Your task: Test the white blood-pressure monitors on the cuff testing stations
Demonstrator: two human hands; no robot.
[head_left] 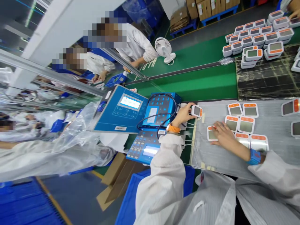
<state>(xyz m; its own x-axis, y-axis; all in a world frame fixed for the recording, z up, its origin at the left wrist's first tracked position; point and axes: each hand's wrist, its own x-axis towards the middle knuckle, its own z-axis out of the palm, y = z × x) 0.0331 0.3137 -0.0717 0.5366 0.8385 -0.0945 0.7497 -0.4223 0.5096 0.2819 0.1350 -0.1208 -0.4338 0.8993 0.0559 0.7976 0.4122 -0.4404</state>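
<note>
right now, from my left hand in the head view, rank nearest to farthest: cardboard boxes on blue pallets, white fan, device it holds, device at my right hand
1. Held device: in the left hand.
2. Device at the right hand: rightward, on the grey mat.
3. White fan: on the green table, ahead.
4. Cardboard boxes: on blue pallets, beyond the green table.

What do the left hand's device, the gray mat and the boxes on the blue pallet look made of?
Device in the left hand: probably molded plastic; smooth, white, rounded corners.
Gray mat: fabric or thin sheeting, can't tell which; dull, wrinkled.
Boxes: likely cardboard; matte, brown, pale labels.
</note>
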